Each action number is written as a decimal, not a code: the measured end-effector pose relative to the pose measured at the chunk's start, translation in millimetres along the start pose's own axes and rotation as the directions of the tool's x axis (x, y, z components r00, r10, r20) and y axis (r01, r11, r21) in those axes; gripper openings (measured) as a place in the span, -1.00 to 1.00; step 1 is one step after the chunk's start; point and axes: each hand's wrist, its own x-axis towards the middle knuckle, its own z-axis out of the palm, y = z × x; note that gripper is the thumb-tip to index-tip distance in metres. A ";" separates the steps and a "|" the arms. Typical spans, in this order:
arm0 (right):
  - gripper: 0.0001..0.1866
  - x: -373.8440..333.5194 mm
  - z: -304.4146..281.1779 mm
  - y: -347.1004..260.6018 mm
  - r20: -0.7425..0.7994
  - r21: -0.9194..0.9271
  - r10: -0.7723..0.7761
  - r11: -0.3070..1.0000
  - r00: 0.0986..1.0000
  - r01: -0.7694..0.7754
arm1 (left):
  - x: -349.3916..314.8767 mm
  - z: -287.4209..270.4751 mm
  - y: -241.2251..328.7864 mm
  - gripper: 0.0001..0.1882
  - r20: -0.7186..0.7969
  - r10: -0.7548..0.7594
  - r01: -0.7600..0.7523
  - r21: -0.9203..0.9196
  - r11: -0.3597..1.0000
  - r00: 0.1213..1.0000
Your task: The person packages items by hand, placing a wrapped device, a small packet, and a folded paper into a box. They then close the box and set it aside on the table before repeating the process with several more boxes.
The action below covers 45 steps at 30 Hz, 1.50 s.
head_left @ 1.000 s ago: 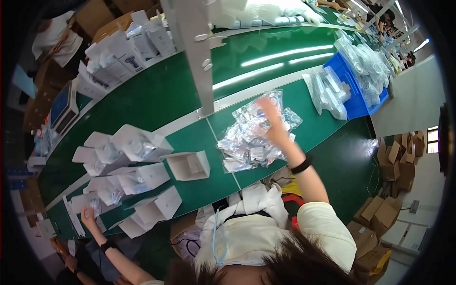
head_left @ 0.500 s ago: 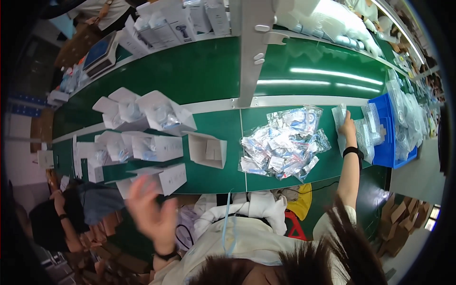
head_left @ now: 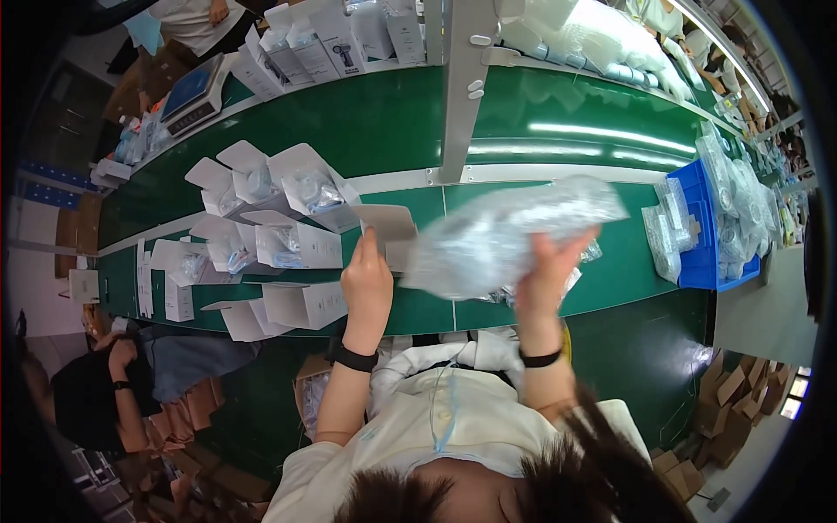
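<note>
My right hand (head_left: 549, 283) is closed on a bubble-wrap pouch (head_left: 514, 240), which hangs tilted over the middle of the bench, blurred by motion. At its left, my left hand (head_left: 366, 283) grips the near left side of an open white box (head_left: 392, 225); the pouch overlaps this box's right edge. The pouch and my right hand hide most of a pile of small clear bags (head_left: 593, 251) behind them. Left of my left hand stand several open white boxes (head_left: 309, 248), some with clear-bagged items inside.
A blue bin (head_left: 697, 218) at the right holds bubble-wrapped pouches, with more pouches (head_left: 663, 240) beside it. A metal post (head_left: 458, 113) rises at the bench's back rail. White boxes (head_left: 331, 44) line the far shelf. Another person (head_left: 96, 392) is at the lower left.
My right hand has brought a bubble-wrap pouch from beside the blue bin to the middle. My left hand has moved up and right from the near edge onto the open white box.
</note>
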 end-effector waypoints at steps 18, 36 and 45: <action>-0.76 -3.8 -12.8 56.0 0.903 -0.226 -0.187 0.560 0.387 0.797 | -30.3 -4.5 -5.5 -0.63 0.071 -0.337 0.335 -0.419 0.844 0.939; -0.75 159.8 -124.5 145.8 0.354 -0.902 -0.124 0.215 0.927 0.374 | 0.3 -10.8 -2.4 -0.85 0.006 -0.049 0.049 -0.233 0.971 0.999; -0.77 148.7 -117.9 96.8 0.703 -0.707 -0.197 -0.088 0.684 0.701 | 2.6 -14.4 -1.1 -0.87 0.046 -0.058 0.069 -0.309 0.949 0.997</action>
